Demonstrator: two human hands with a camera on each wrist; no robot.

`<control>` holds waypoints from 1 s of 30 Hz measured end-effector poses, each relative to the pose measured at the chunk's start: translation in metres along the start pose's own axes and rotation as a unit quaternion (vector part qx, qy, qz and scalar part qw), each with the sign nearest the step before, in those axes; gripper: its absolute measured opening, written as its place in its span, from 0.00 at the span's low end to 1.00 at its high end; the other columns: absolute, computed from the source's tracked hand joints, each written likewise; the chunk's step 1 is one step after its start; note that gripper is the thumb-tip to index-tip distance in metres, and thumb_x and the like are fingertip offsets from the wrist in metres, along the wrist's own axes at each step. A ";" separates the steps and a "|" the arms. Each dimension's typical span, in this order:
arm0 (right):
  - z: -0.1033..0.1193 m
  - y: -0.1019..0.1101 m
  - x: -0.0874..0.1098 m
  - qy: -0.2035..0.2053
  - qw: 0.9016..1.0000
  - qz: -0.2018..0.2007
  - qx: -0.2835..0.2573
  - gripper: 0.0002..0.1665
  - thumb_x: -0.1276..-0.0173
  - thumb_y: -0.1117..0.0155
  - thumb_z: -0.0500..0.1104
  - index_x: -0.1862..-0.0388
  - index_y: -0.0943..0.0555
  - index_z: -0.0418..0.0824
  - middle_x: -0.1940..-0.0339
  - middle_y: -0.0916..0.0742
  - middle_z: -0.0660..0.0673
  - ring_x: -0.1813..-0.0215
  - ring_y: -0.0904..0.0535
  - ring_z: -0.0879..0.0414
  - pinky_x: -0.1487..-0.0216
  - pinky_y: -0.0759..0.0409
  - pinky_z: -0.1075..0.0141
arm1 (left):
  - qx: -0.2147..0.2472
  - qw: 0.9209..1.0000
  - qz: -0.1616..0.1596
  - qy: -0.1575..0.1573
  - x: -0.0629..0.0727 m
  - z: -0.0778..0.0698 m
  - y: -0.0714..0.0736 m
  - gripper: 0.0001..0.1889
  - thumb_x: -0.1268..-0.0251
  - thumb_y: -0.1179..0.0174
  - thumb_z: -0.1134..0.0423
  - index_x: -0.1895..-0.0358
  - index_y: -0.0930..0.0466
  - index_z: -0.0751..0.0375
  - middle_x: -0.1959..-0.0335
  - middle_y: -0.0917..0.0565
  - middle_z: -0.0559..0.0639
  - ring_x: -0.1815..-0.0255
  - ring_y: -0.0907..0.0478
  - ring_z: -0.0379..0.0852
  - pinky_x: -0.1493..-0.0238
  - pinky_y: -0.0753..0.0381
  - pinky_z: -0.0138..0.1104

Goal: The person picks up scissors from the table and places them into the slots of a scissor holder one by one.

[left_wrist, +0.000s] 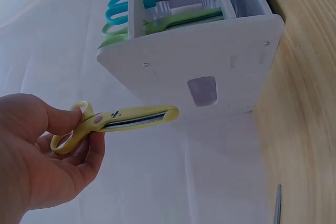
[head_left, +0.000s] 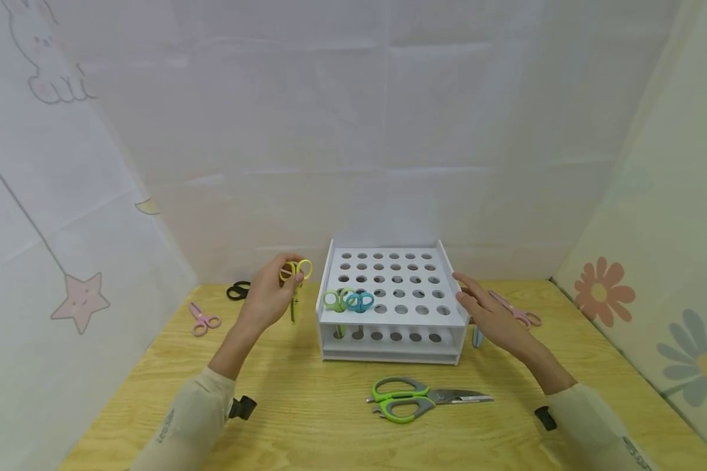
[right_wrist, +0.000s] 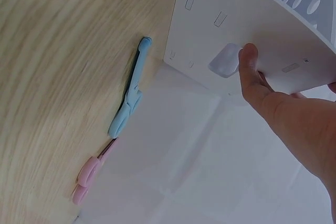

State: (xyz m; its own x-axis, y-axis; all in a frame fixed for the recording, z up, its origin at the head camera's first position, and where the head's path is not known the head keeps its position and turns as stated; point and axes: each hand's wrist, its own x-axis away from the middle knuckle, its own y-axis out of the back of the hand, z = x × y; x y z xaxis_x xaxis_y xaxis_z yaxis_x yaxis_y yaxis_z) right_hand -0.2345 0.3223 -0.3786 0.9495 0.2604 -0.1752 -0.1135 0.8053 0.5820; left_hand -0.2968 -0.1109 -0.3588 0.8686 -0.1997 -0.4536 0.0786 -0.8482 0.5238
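Observation:
Between the thumb and fingers of my left hand (head_left: 266, 296) are yellow scissors (left_wrist: 137, 119), pinched by their handle loops, with the blades in a yellow cover. They hang point down, left of a white rack (head_left: 391, 358) with rows of round holes. Green scissors (head_left: 333, 300) and teal scissors (head_left: 360, 301) stand upright in the front-left holes, their handles above the top board. My right hand (head_left: 493, 320) touches the rack's right side panel, the thumb extended against its outer face by the cutout and fingertips at its upper edge.
Large green-and-grey kitchen scissors (head_left: 403, 397) lie in front of the rack. Pink scissors (head_left: 202, 320) and black-handled scissors (head_left: 237, 290) lie to the left. Right of the rack are light-blue scissors (right_wrist: 128, 95) and pink scissors (right_wrist: 90, 174). Hanging cloth (head_left: 353, 131) backs the wooden table (head_left: 306, 418).

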 end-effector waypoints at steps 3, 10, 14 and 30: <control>-0.001 0.001 -0.002 0.000 1.000 0.001 0.000 0.35 0.13 0.60 0.54 0.15 0.52 0.48 0.24 0.37 0.27 0.28 0.37 0.32 0.40 0.28 0.38 | 0.002 1.000 -0.017 -0.020 -0.003 -0.008 0.000 0.16 0.24 0.39 0.66 0.38 0.23 0.55 0.56 0.19 0.53 0.59 0.20 0.48 0.63 0.18 0.43; -0.004 0.000 -0.004 -0.001 1.000 -0.001 -0.004 0.35 0.14 0.59 0.54 0.15 0.52 0.47 0.25 0.37 0.27 0.29 0.35 0.32 0.41 0.27 0.39 | 0.003 0.995 -0.067 -0.074 -0.011 -0.026 -0.004 0.17 0.27 0.37 0.68 0.38 0.22 0.58 0.53 0.18 0.52 0.55 0.20 0.49 0.57 0.17 0.44; -0.005 -0.001 -0.004 -0.001 1.000 -0.001 -0.004 0.35 0.13 0.60 0.53 0.15 0.52 0.46 0.25 0.37 0.26 0.29 0.36 0.31 0.41 0.27 0.38 | 0.006 0.991 -0.093 -0.097 -0.015 -0.037 -0.008 0.16 0.28 0.37 0.70 0.40 0.21 0.61 0.56 0.18 0.53 0.58 0.20 0.49 0.59 0.17 0.42; -0.009 -0.002 -0.005 0.001 1.000 -0.002 -0.009 0.35 0.13 0.59 0.53 0.15 0.52 0.44 0.25 0.37 0.25 0.30 0.34 0.31 0.41 0.25 0.40 | 0.087 0.971 -0.148 -0.165 -0.019 -0.051 -0.017 0.15 0.29 0.36 0.70 0.42 0.23 0.63 0.57 0.16 0.50 0.60 0.18 0.46 0.54 0.17 0.41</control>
State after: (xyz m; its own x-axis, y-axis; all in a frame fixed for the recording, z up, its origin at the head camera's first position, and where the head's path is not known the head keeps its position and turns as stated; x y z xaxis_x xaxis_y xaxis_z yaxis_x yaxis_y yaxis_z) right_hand -0.2417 0.3242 -0.3856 0.9492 0.2583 -0.1800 -0.1144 0.8157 0.5671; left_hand -0.2899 -0.0675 -0.3228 0.6138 -0.0569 -0.7874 0.1914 -0.9569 0.2184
